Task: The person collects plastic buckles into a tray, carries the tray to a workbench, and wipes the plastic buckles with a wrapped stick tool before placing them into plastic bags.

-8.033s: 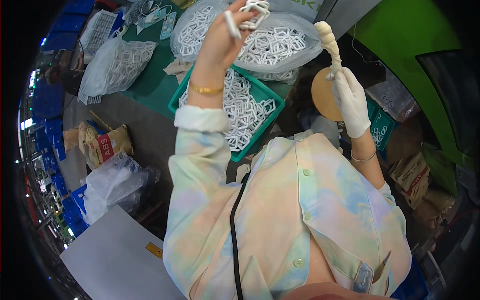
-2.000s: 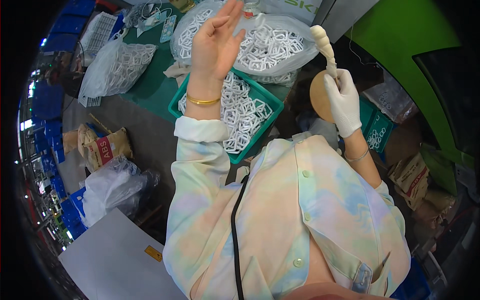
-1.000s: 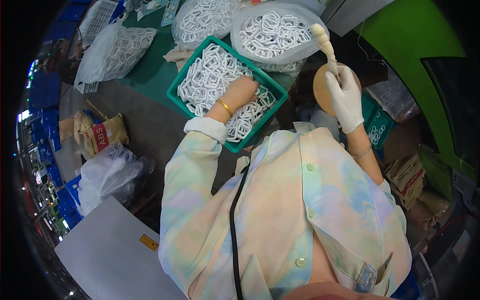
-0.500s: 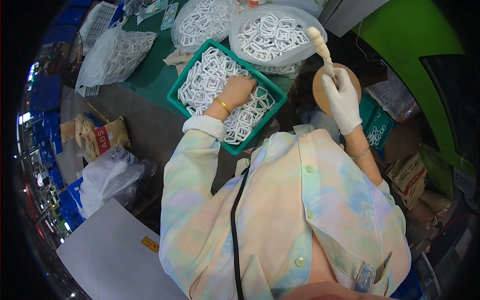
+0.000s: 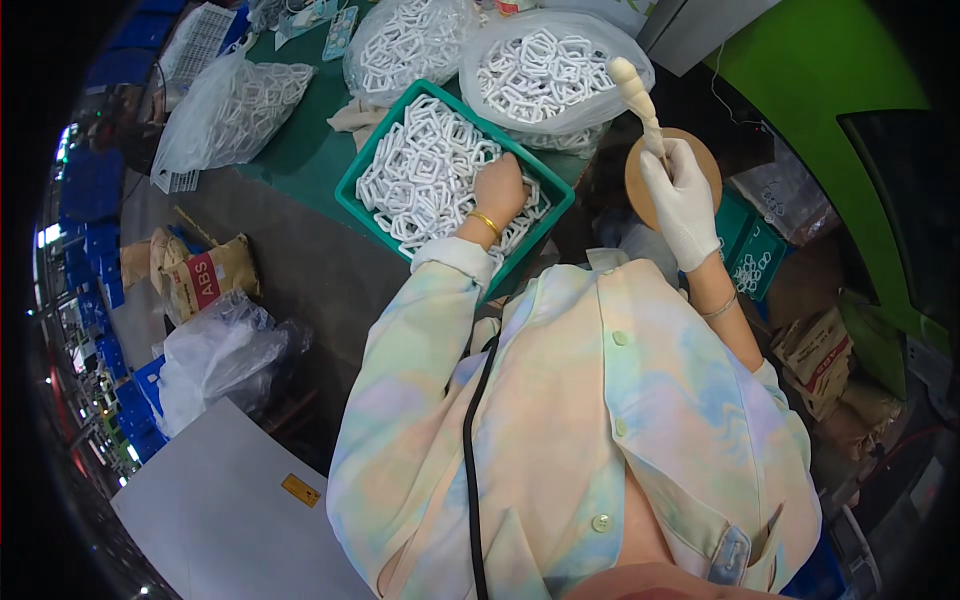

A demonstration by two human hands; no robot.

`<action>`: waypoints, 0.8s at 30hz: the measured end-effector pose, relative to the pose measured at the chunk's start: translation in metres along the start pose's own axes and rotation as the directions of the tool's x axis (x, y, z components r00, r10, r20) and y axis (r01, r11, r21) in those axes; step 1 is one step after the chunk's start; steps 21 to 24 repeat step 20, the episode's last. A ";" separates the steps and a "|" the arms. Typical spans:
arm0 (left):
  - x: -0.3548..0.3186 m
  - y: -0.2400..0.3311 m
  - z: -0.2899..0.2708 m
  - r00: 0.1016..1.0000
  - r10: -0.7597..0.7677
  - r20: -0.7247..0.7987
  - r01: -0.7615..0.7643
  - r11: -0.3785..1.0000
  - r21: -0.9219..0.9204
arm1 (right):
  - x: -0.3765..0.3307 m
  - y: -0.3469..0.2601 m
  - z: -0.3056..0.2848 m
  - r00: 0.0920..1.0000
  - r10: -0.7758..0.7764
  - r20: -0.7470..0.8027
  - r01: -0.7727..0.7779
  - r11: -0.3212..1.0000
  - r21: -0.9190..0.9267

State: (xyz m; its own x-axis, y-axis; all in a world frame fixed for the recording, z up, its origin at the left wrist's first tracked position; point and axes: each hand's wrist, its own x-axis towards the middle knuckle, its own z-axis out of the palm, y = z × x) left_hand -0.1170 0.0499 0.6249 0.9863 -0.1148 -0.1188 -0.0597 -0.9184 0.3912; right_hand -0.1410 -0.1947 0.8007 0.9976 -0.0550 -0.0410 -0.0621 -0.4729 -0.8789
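Observation:
A teal-green tray holds a heap of white, roughly square plastic rings. My bare left hand, with a gold bangle at its wrist, reaches into the right part of this heap; its fingers are hidden from above. On the right, my right hand wears a white glove. It is closed around the lower end of a cream-coloured, lumpy wrapped stick, which points up and away; its exact kind does not show. A round brown disc lies below and behind the gloved hand.
Clear bags of white rings stand behind the tray, and another such bag lies to the left. A second green tray with a few rings sits beyond my right wrist. A green machine panel borders the right; a grey cabinet stands near left.
My left hand has moved to the right within the tray, towards its right side, uncovering rings in the middle. The right hand keeps its hold on the stick, which tilts slightly more leftward.

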 end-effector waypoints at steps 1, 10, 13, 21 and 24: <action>-0.001 0.003 0.002 0.998 -0.043 0.035 0.042 0.998 0.042 | 0.000 0.001 0.000 1.000 -0.010 -0.004 0.010 1.000 0.014; 0.003 -0.019 -0.023 0.996 0.075 -0.040 -0.077 0.994 -0.074 | -0.001 0.005 -0.002 0.999 -0.034 -0.021 0.034 0.999 0.026; 0.004 -0.016 -0.047 0.998 0.003 0.057 0.013 0.958 -0.286 | -0.002 0.002 -0.004 0.998 0.043 0.038 -0.045 0.998 0.040; -0.011 -0.009 -0.022 0.953 0.148 0.265 -0.212 0.949 0.233 | 0.000 -0.006 0.001 0.998 0.016 0.068 -0.019 0.999 0.047; -0.011 -0.009 -0.022 0.953 0.148 0.265 -0.212 0.949 0.233 | 0.000 -0.006 0.001 0.998 0.016 0.068 -0.019 0.999 0.047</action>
